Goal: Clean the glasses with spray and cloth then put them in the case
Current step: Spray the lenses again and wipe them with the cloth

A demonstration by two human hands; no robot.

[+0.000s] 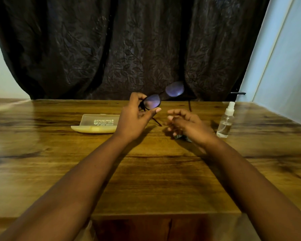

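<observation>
My left hand (137,117) holds the black-framed glasses (174,90) by the left lens rim, lifted above the wooden table with the temples unfolded. My right hand (184,122) hovers just right of it, fingers loosely curled and apart, holding nothing. Under that hand a small grey-blue cloth (184,137) lies crumpled on the table, mostly hidden. An open translucent glasses case (97,124) lies to the left of my left hand. A clear spray bottle (226,121) with a white nozzle stands upright to the right of my right hand.
The wooden table (146,171) stretches toward me. A dark patterned curtain (120,49) hangs behind its far edge. A pale wall (285,75) runs along the right side, close to the bottle.
</observation>
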